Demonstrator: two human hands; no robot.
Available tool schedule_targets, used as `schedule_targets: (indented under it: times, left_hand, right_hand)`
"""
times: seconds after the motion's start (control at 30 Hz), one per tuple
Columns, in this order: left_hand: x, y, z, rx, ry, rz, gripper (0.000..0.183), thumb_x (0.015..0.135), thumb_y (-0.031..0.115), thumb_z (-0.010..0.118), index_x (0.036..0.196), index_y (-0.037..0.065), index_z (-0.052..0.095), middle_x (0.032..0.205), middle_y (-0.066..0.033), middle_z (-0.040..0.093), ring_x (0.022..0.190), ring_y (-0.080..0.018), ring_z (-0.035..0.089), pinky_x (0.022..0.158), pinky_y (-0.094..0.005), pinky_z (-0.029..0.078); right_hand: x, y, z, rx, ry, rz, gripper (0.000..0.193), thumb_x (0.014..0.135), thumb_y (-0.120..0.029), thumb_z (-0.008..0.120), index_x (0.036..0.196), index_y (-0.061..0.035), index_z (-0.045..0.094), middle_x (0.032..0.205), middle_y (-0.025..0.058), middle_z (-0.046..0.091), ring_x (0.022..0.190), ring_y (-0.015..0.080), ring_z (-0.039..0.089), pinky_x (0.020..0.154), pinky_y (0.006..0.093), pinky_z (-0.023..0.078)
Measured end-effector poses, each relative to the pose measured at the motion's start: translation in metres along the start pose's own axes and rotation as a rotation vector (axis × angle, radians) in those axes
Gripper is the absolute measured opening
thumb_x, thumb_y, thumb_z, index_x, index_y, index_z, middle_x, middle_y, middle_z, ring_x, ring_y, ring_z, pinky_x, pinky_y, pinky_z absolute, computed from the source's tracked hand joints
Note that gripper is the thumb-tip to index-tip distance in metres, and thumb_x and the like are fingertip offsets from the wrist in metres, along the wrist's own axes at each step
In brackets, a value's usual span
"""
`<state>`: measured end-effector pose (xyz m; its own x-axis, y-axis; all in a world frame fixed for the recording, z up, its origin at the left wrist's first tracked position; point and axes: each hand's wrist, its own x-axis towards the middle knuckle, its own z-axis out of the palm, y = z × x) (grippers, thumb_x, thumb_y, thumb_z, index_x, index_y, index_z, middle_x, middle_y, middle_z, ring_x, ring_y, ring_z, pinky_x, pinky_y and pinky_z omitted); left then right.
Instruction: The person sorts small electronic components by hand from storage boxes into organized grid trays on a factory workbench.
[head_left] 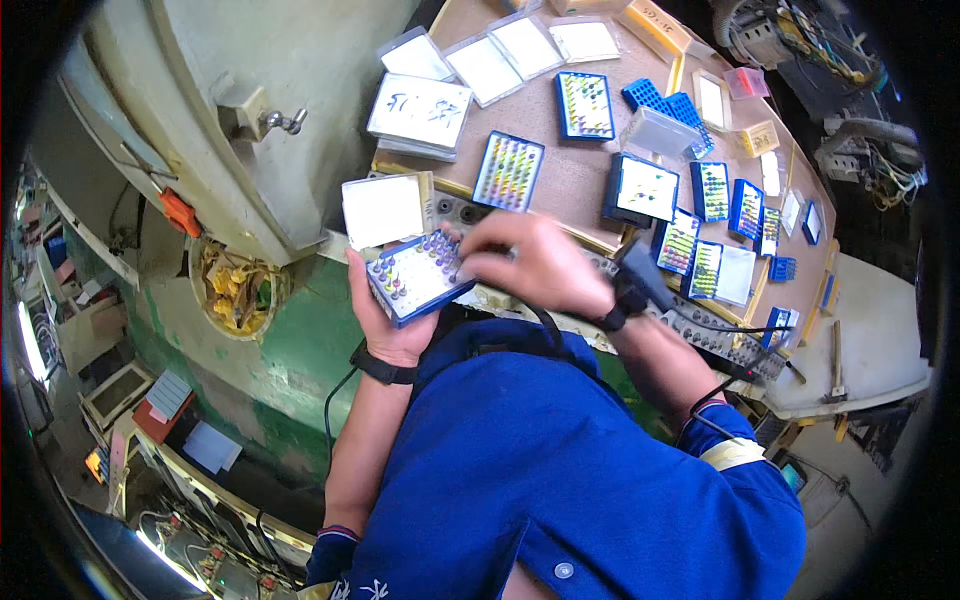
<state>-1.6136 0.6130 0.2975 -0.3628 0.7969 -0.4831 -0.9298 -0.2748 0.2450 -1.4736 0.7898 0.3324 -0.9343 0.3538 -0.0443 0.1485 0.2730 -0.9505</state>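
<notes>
My left hand holds a small blue-edged case from below, with the thumb along its left side. Small bits with coloured collars stand upright in it, many of them purple, toward its left and far right parts. Its clear lid appears swung open behind. Over the case's right end, my right hand has its fingertips pinched together among the bits. What they grip, if anything, is too small and blurred to name. Just beyond the case lies a blue tray filled with rows of coloured bits.
A brown-topped bench carries clear cases, several blue bit trays and a clear box. A metal strip with holes edges it. At left are a machine housing with a metal knob and a round bin.
</notes>
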Motion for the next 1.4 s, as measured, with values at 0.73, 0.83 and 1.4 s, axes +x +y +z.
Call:
schedule_targets:
  times: [0.73,0.83,1.4]
  left_hand:
    - [0.000,-0.005,0.005,-0.044,-0.113,-0.128,0.105,0.094,0.085,0.043,0.157,0.000,0.039,0.147,-0.0334,0.052,0.134,-0.0483,0.055,0.112,-0.0647,0.045]
    - [-0.001,-0.005,0.005,-0.019,-0.112,-0.150,0.107,0.094,0.086,0.042,0.159,0.001,0.036,0.148,-0.0332,0.052,0.132,-0.0473,0.056,0.111,-0.0641,0.046]
    - [0.006,-0.045,-0.004,0.242,-0.173,-0.477,0.096,0.100,0.076,0.046,0.155,-0.001,0.040,0.142,-0.0289,0.058,0.128,-0.0464,0.062,0.108,-0.0620,0.051]
  right_hand:
    - [0.031,0.106,-0.049,-0.488,0.516,0.094,0.009,0.094,-0.007,0.070,0.099,0.0001,0.069,0.097,0.0185,0.071,0.095,0.0384,0.070,0.085,0.0444,0.056]
    - [0.029,0.105,-0.051,-0.534,0.433,0.058,0.014,0.096,-0.010,0.069,0.105,0.0000,0.071,0.104,0.0175,0.070,0.098,0.0383,0.069,0.088,0.0449,0.055]
    - [-0.081,0.045,-0.004,0.590,0.106,0.233,0.044,0.105,-0.034,0.069,0.134,-0.0012,0.062,0.120,0.0077,0.072,0.108,0.0139,0.064,0.092,0.0325,0.054]
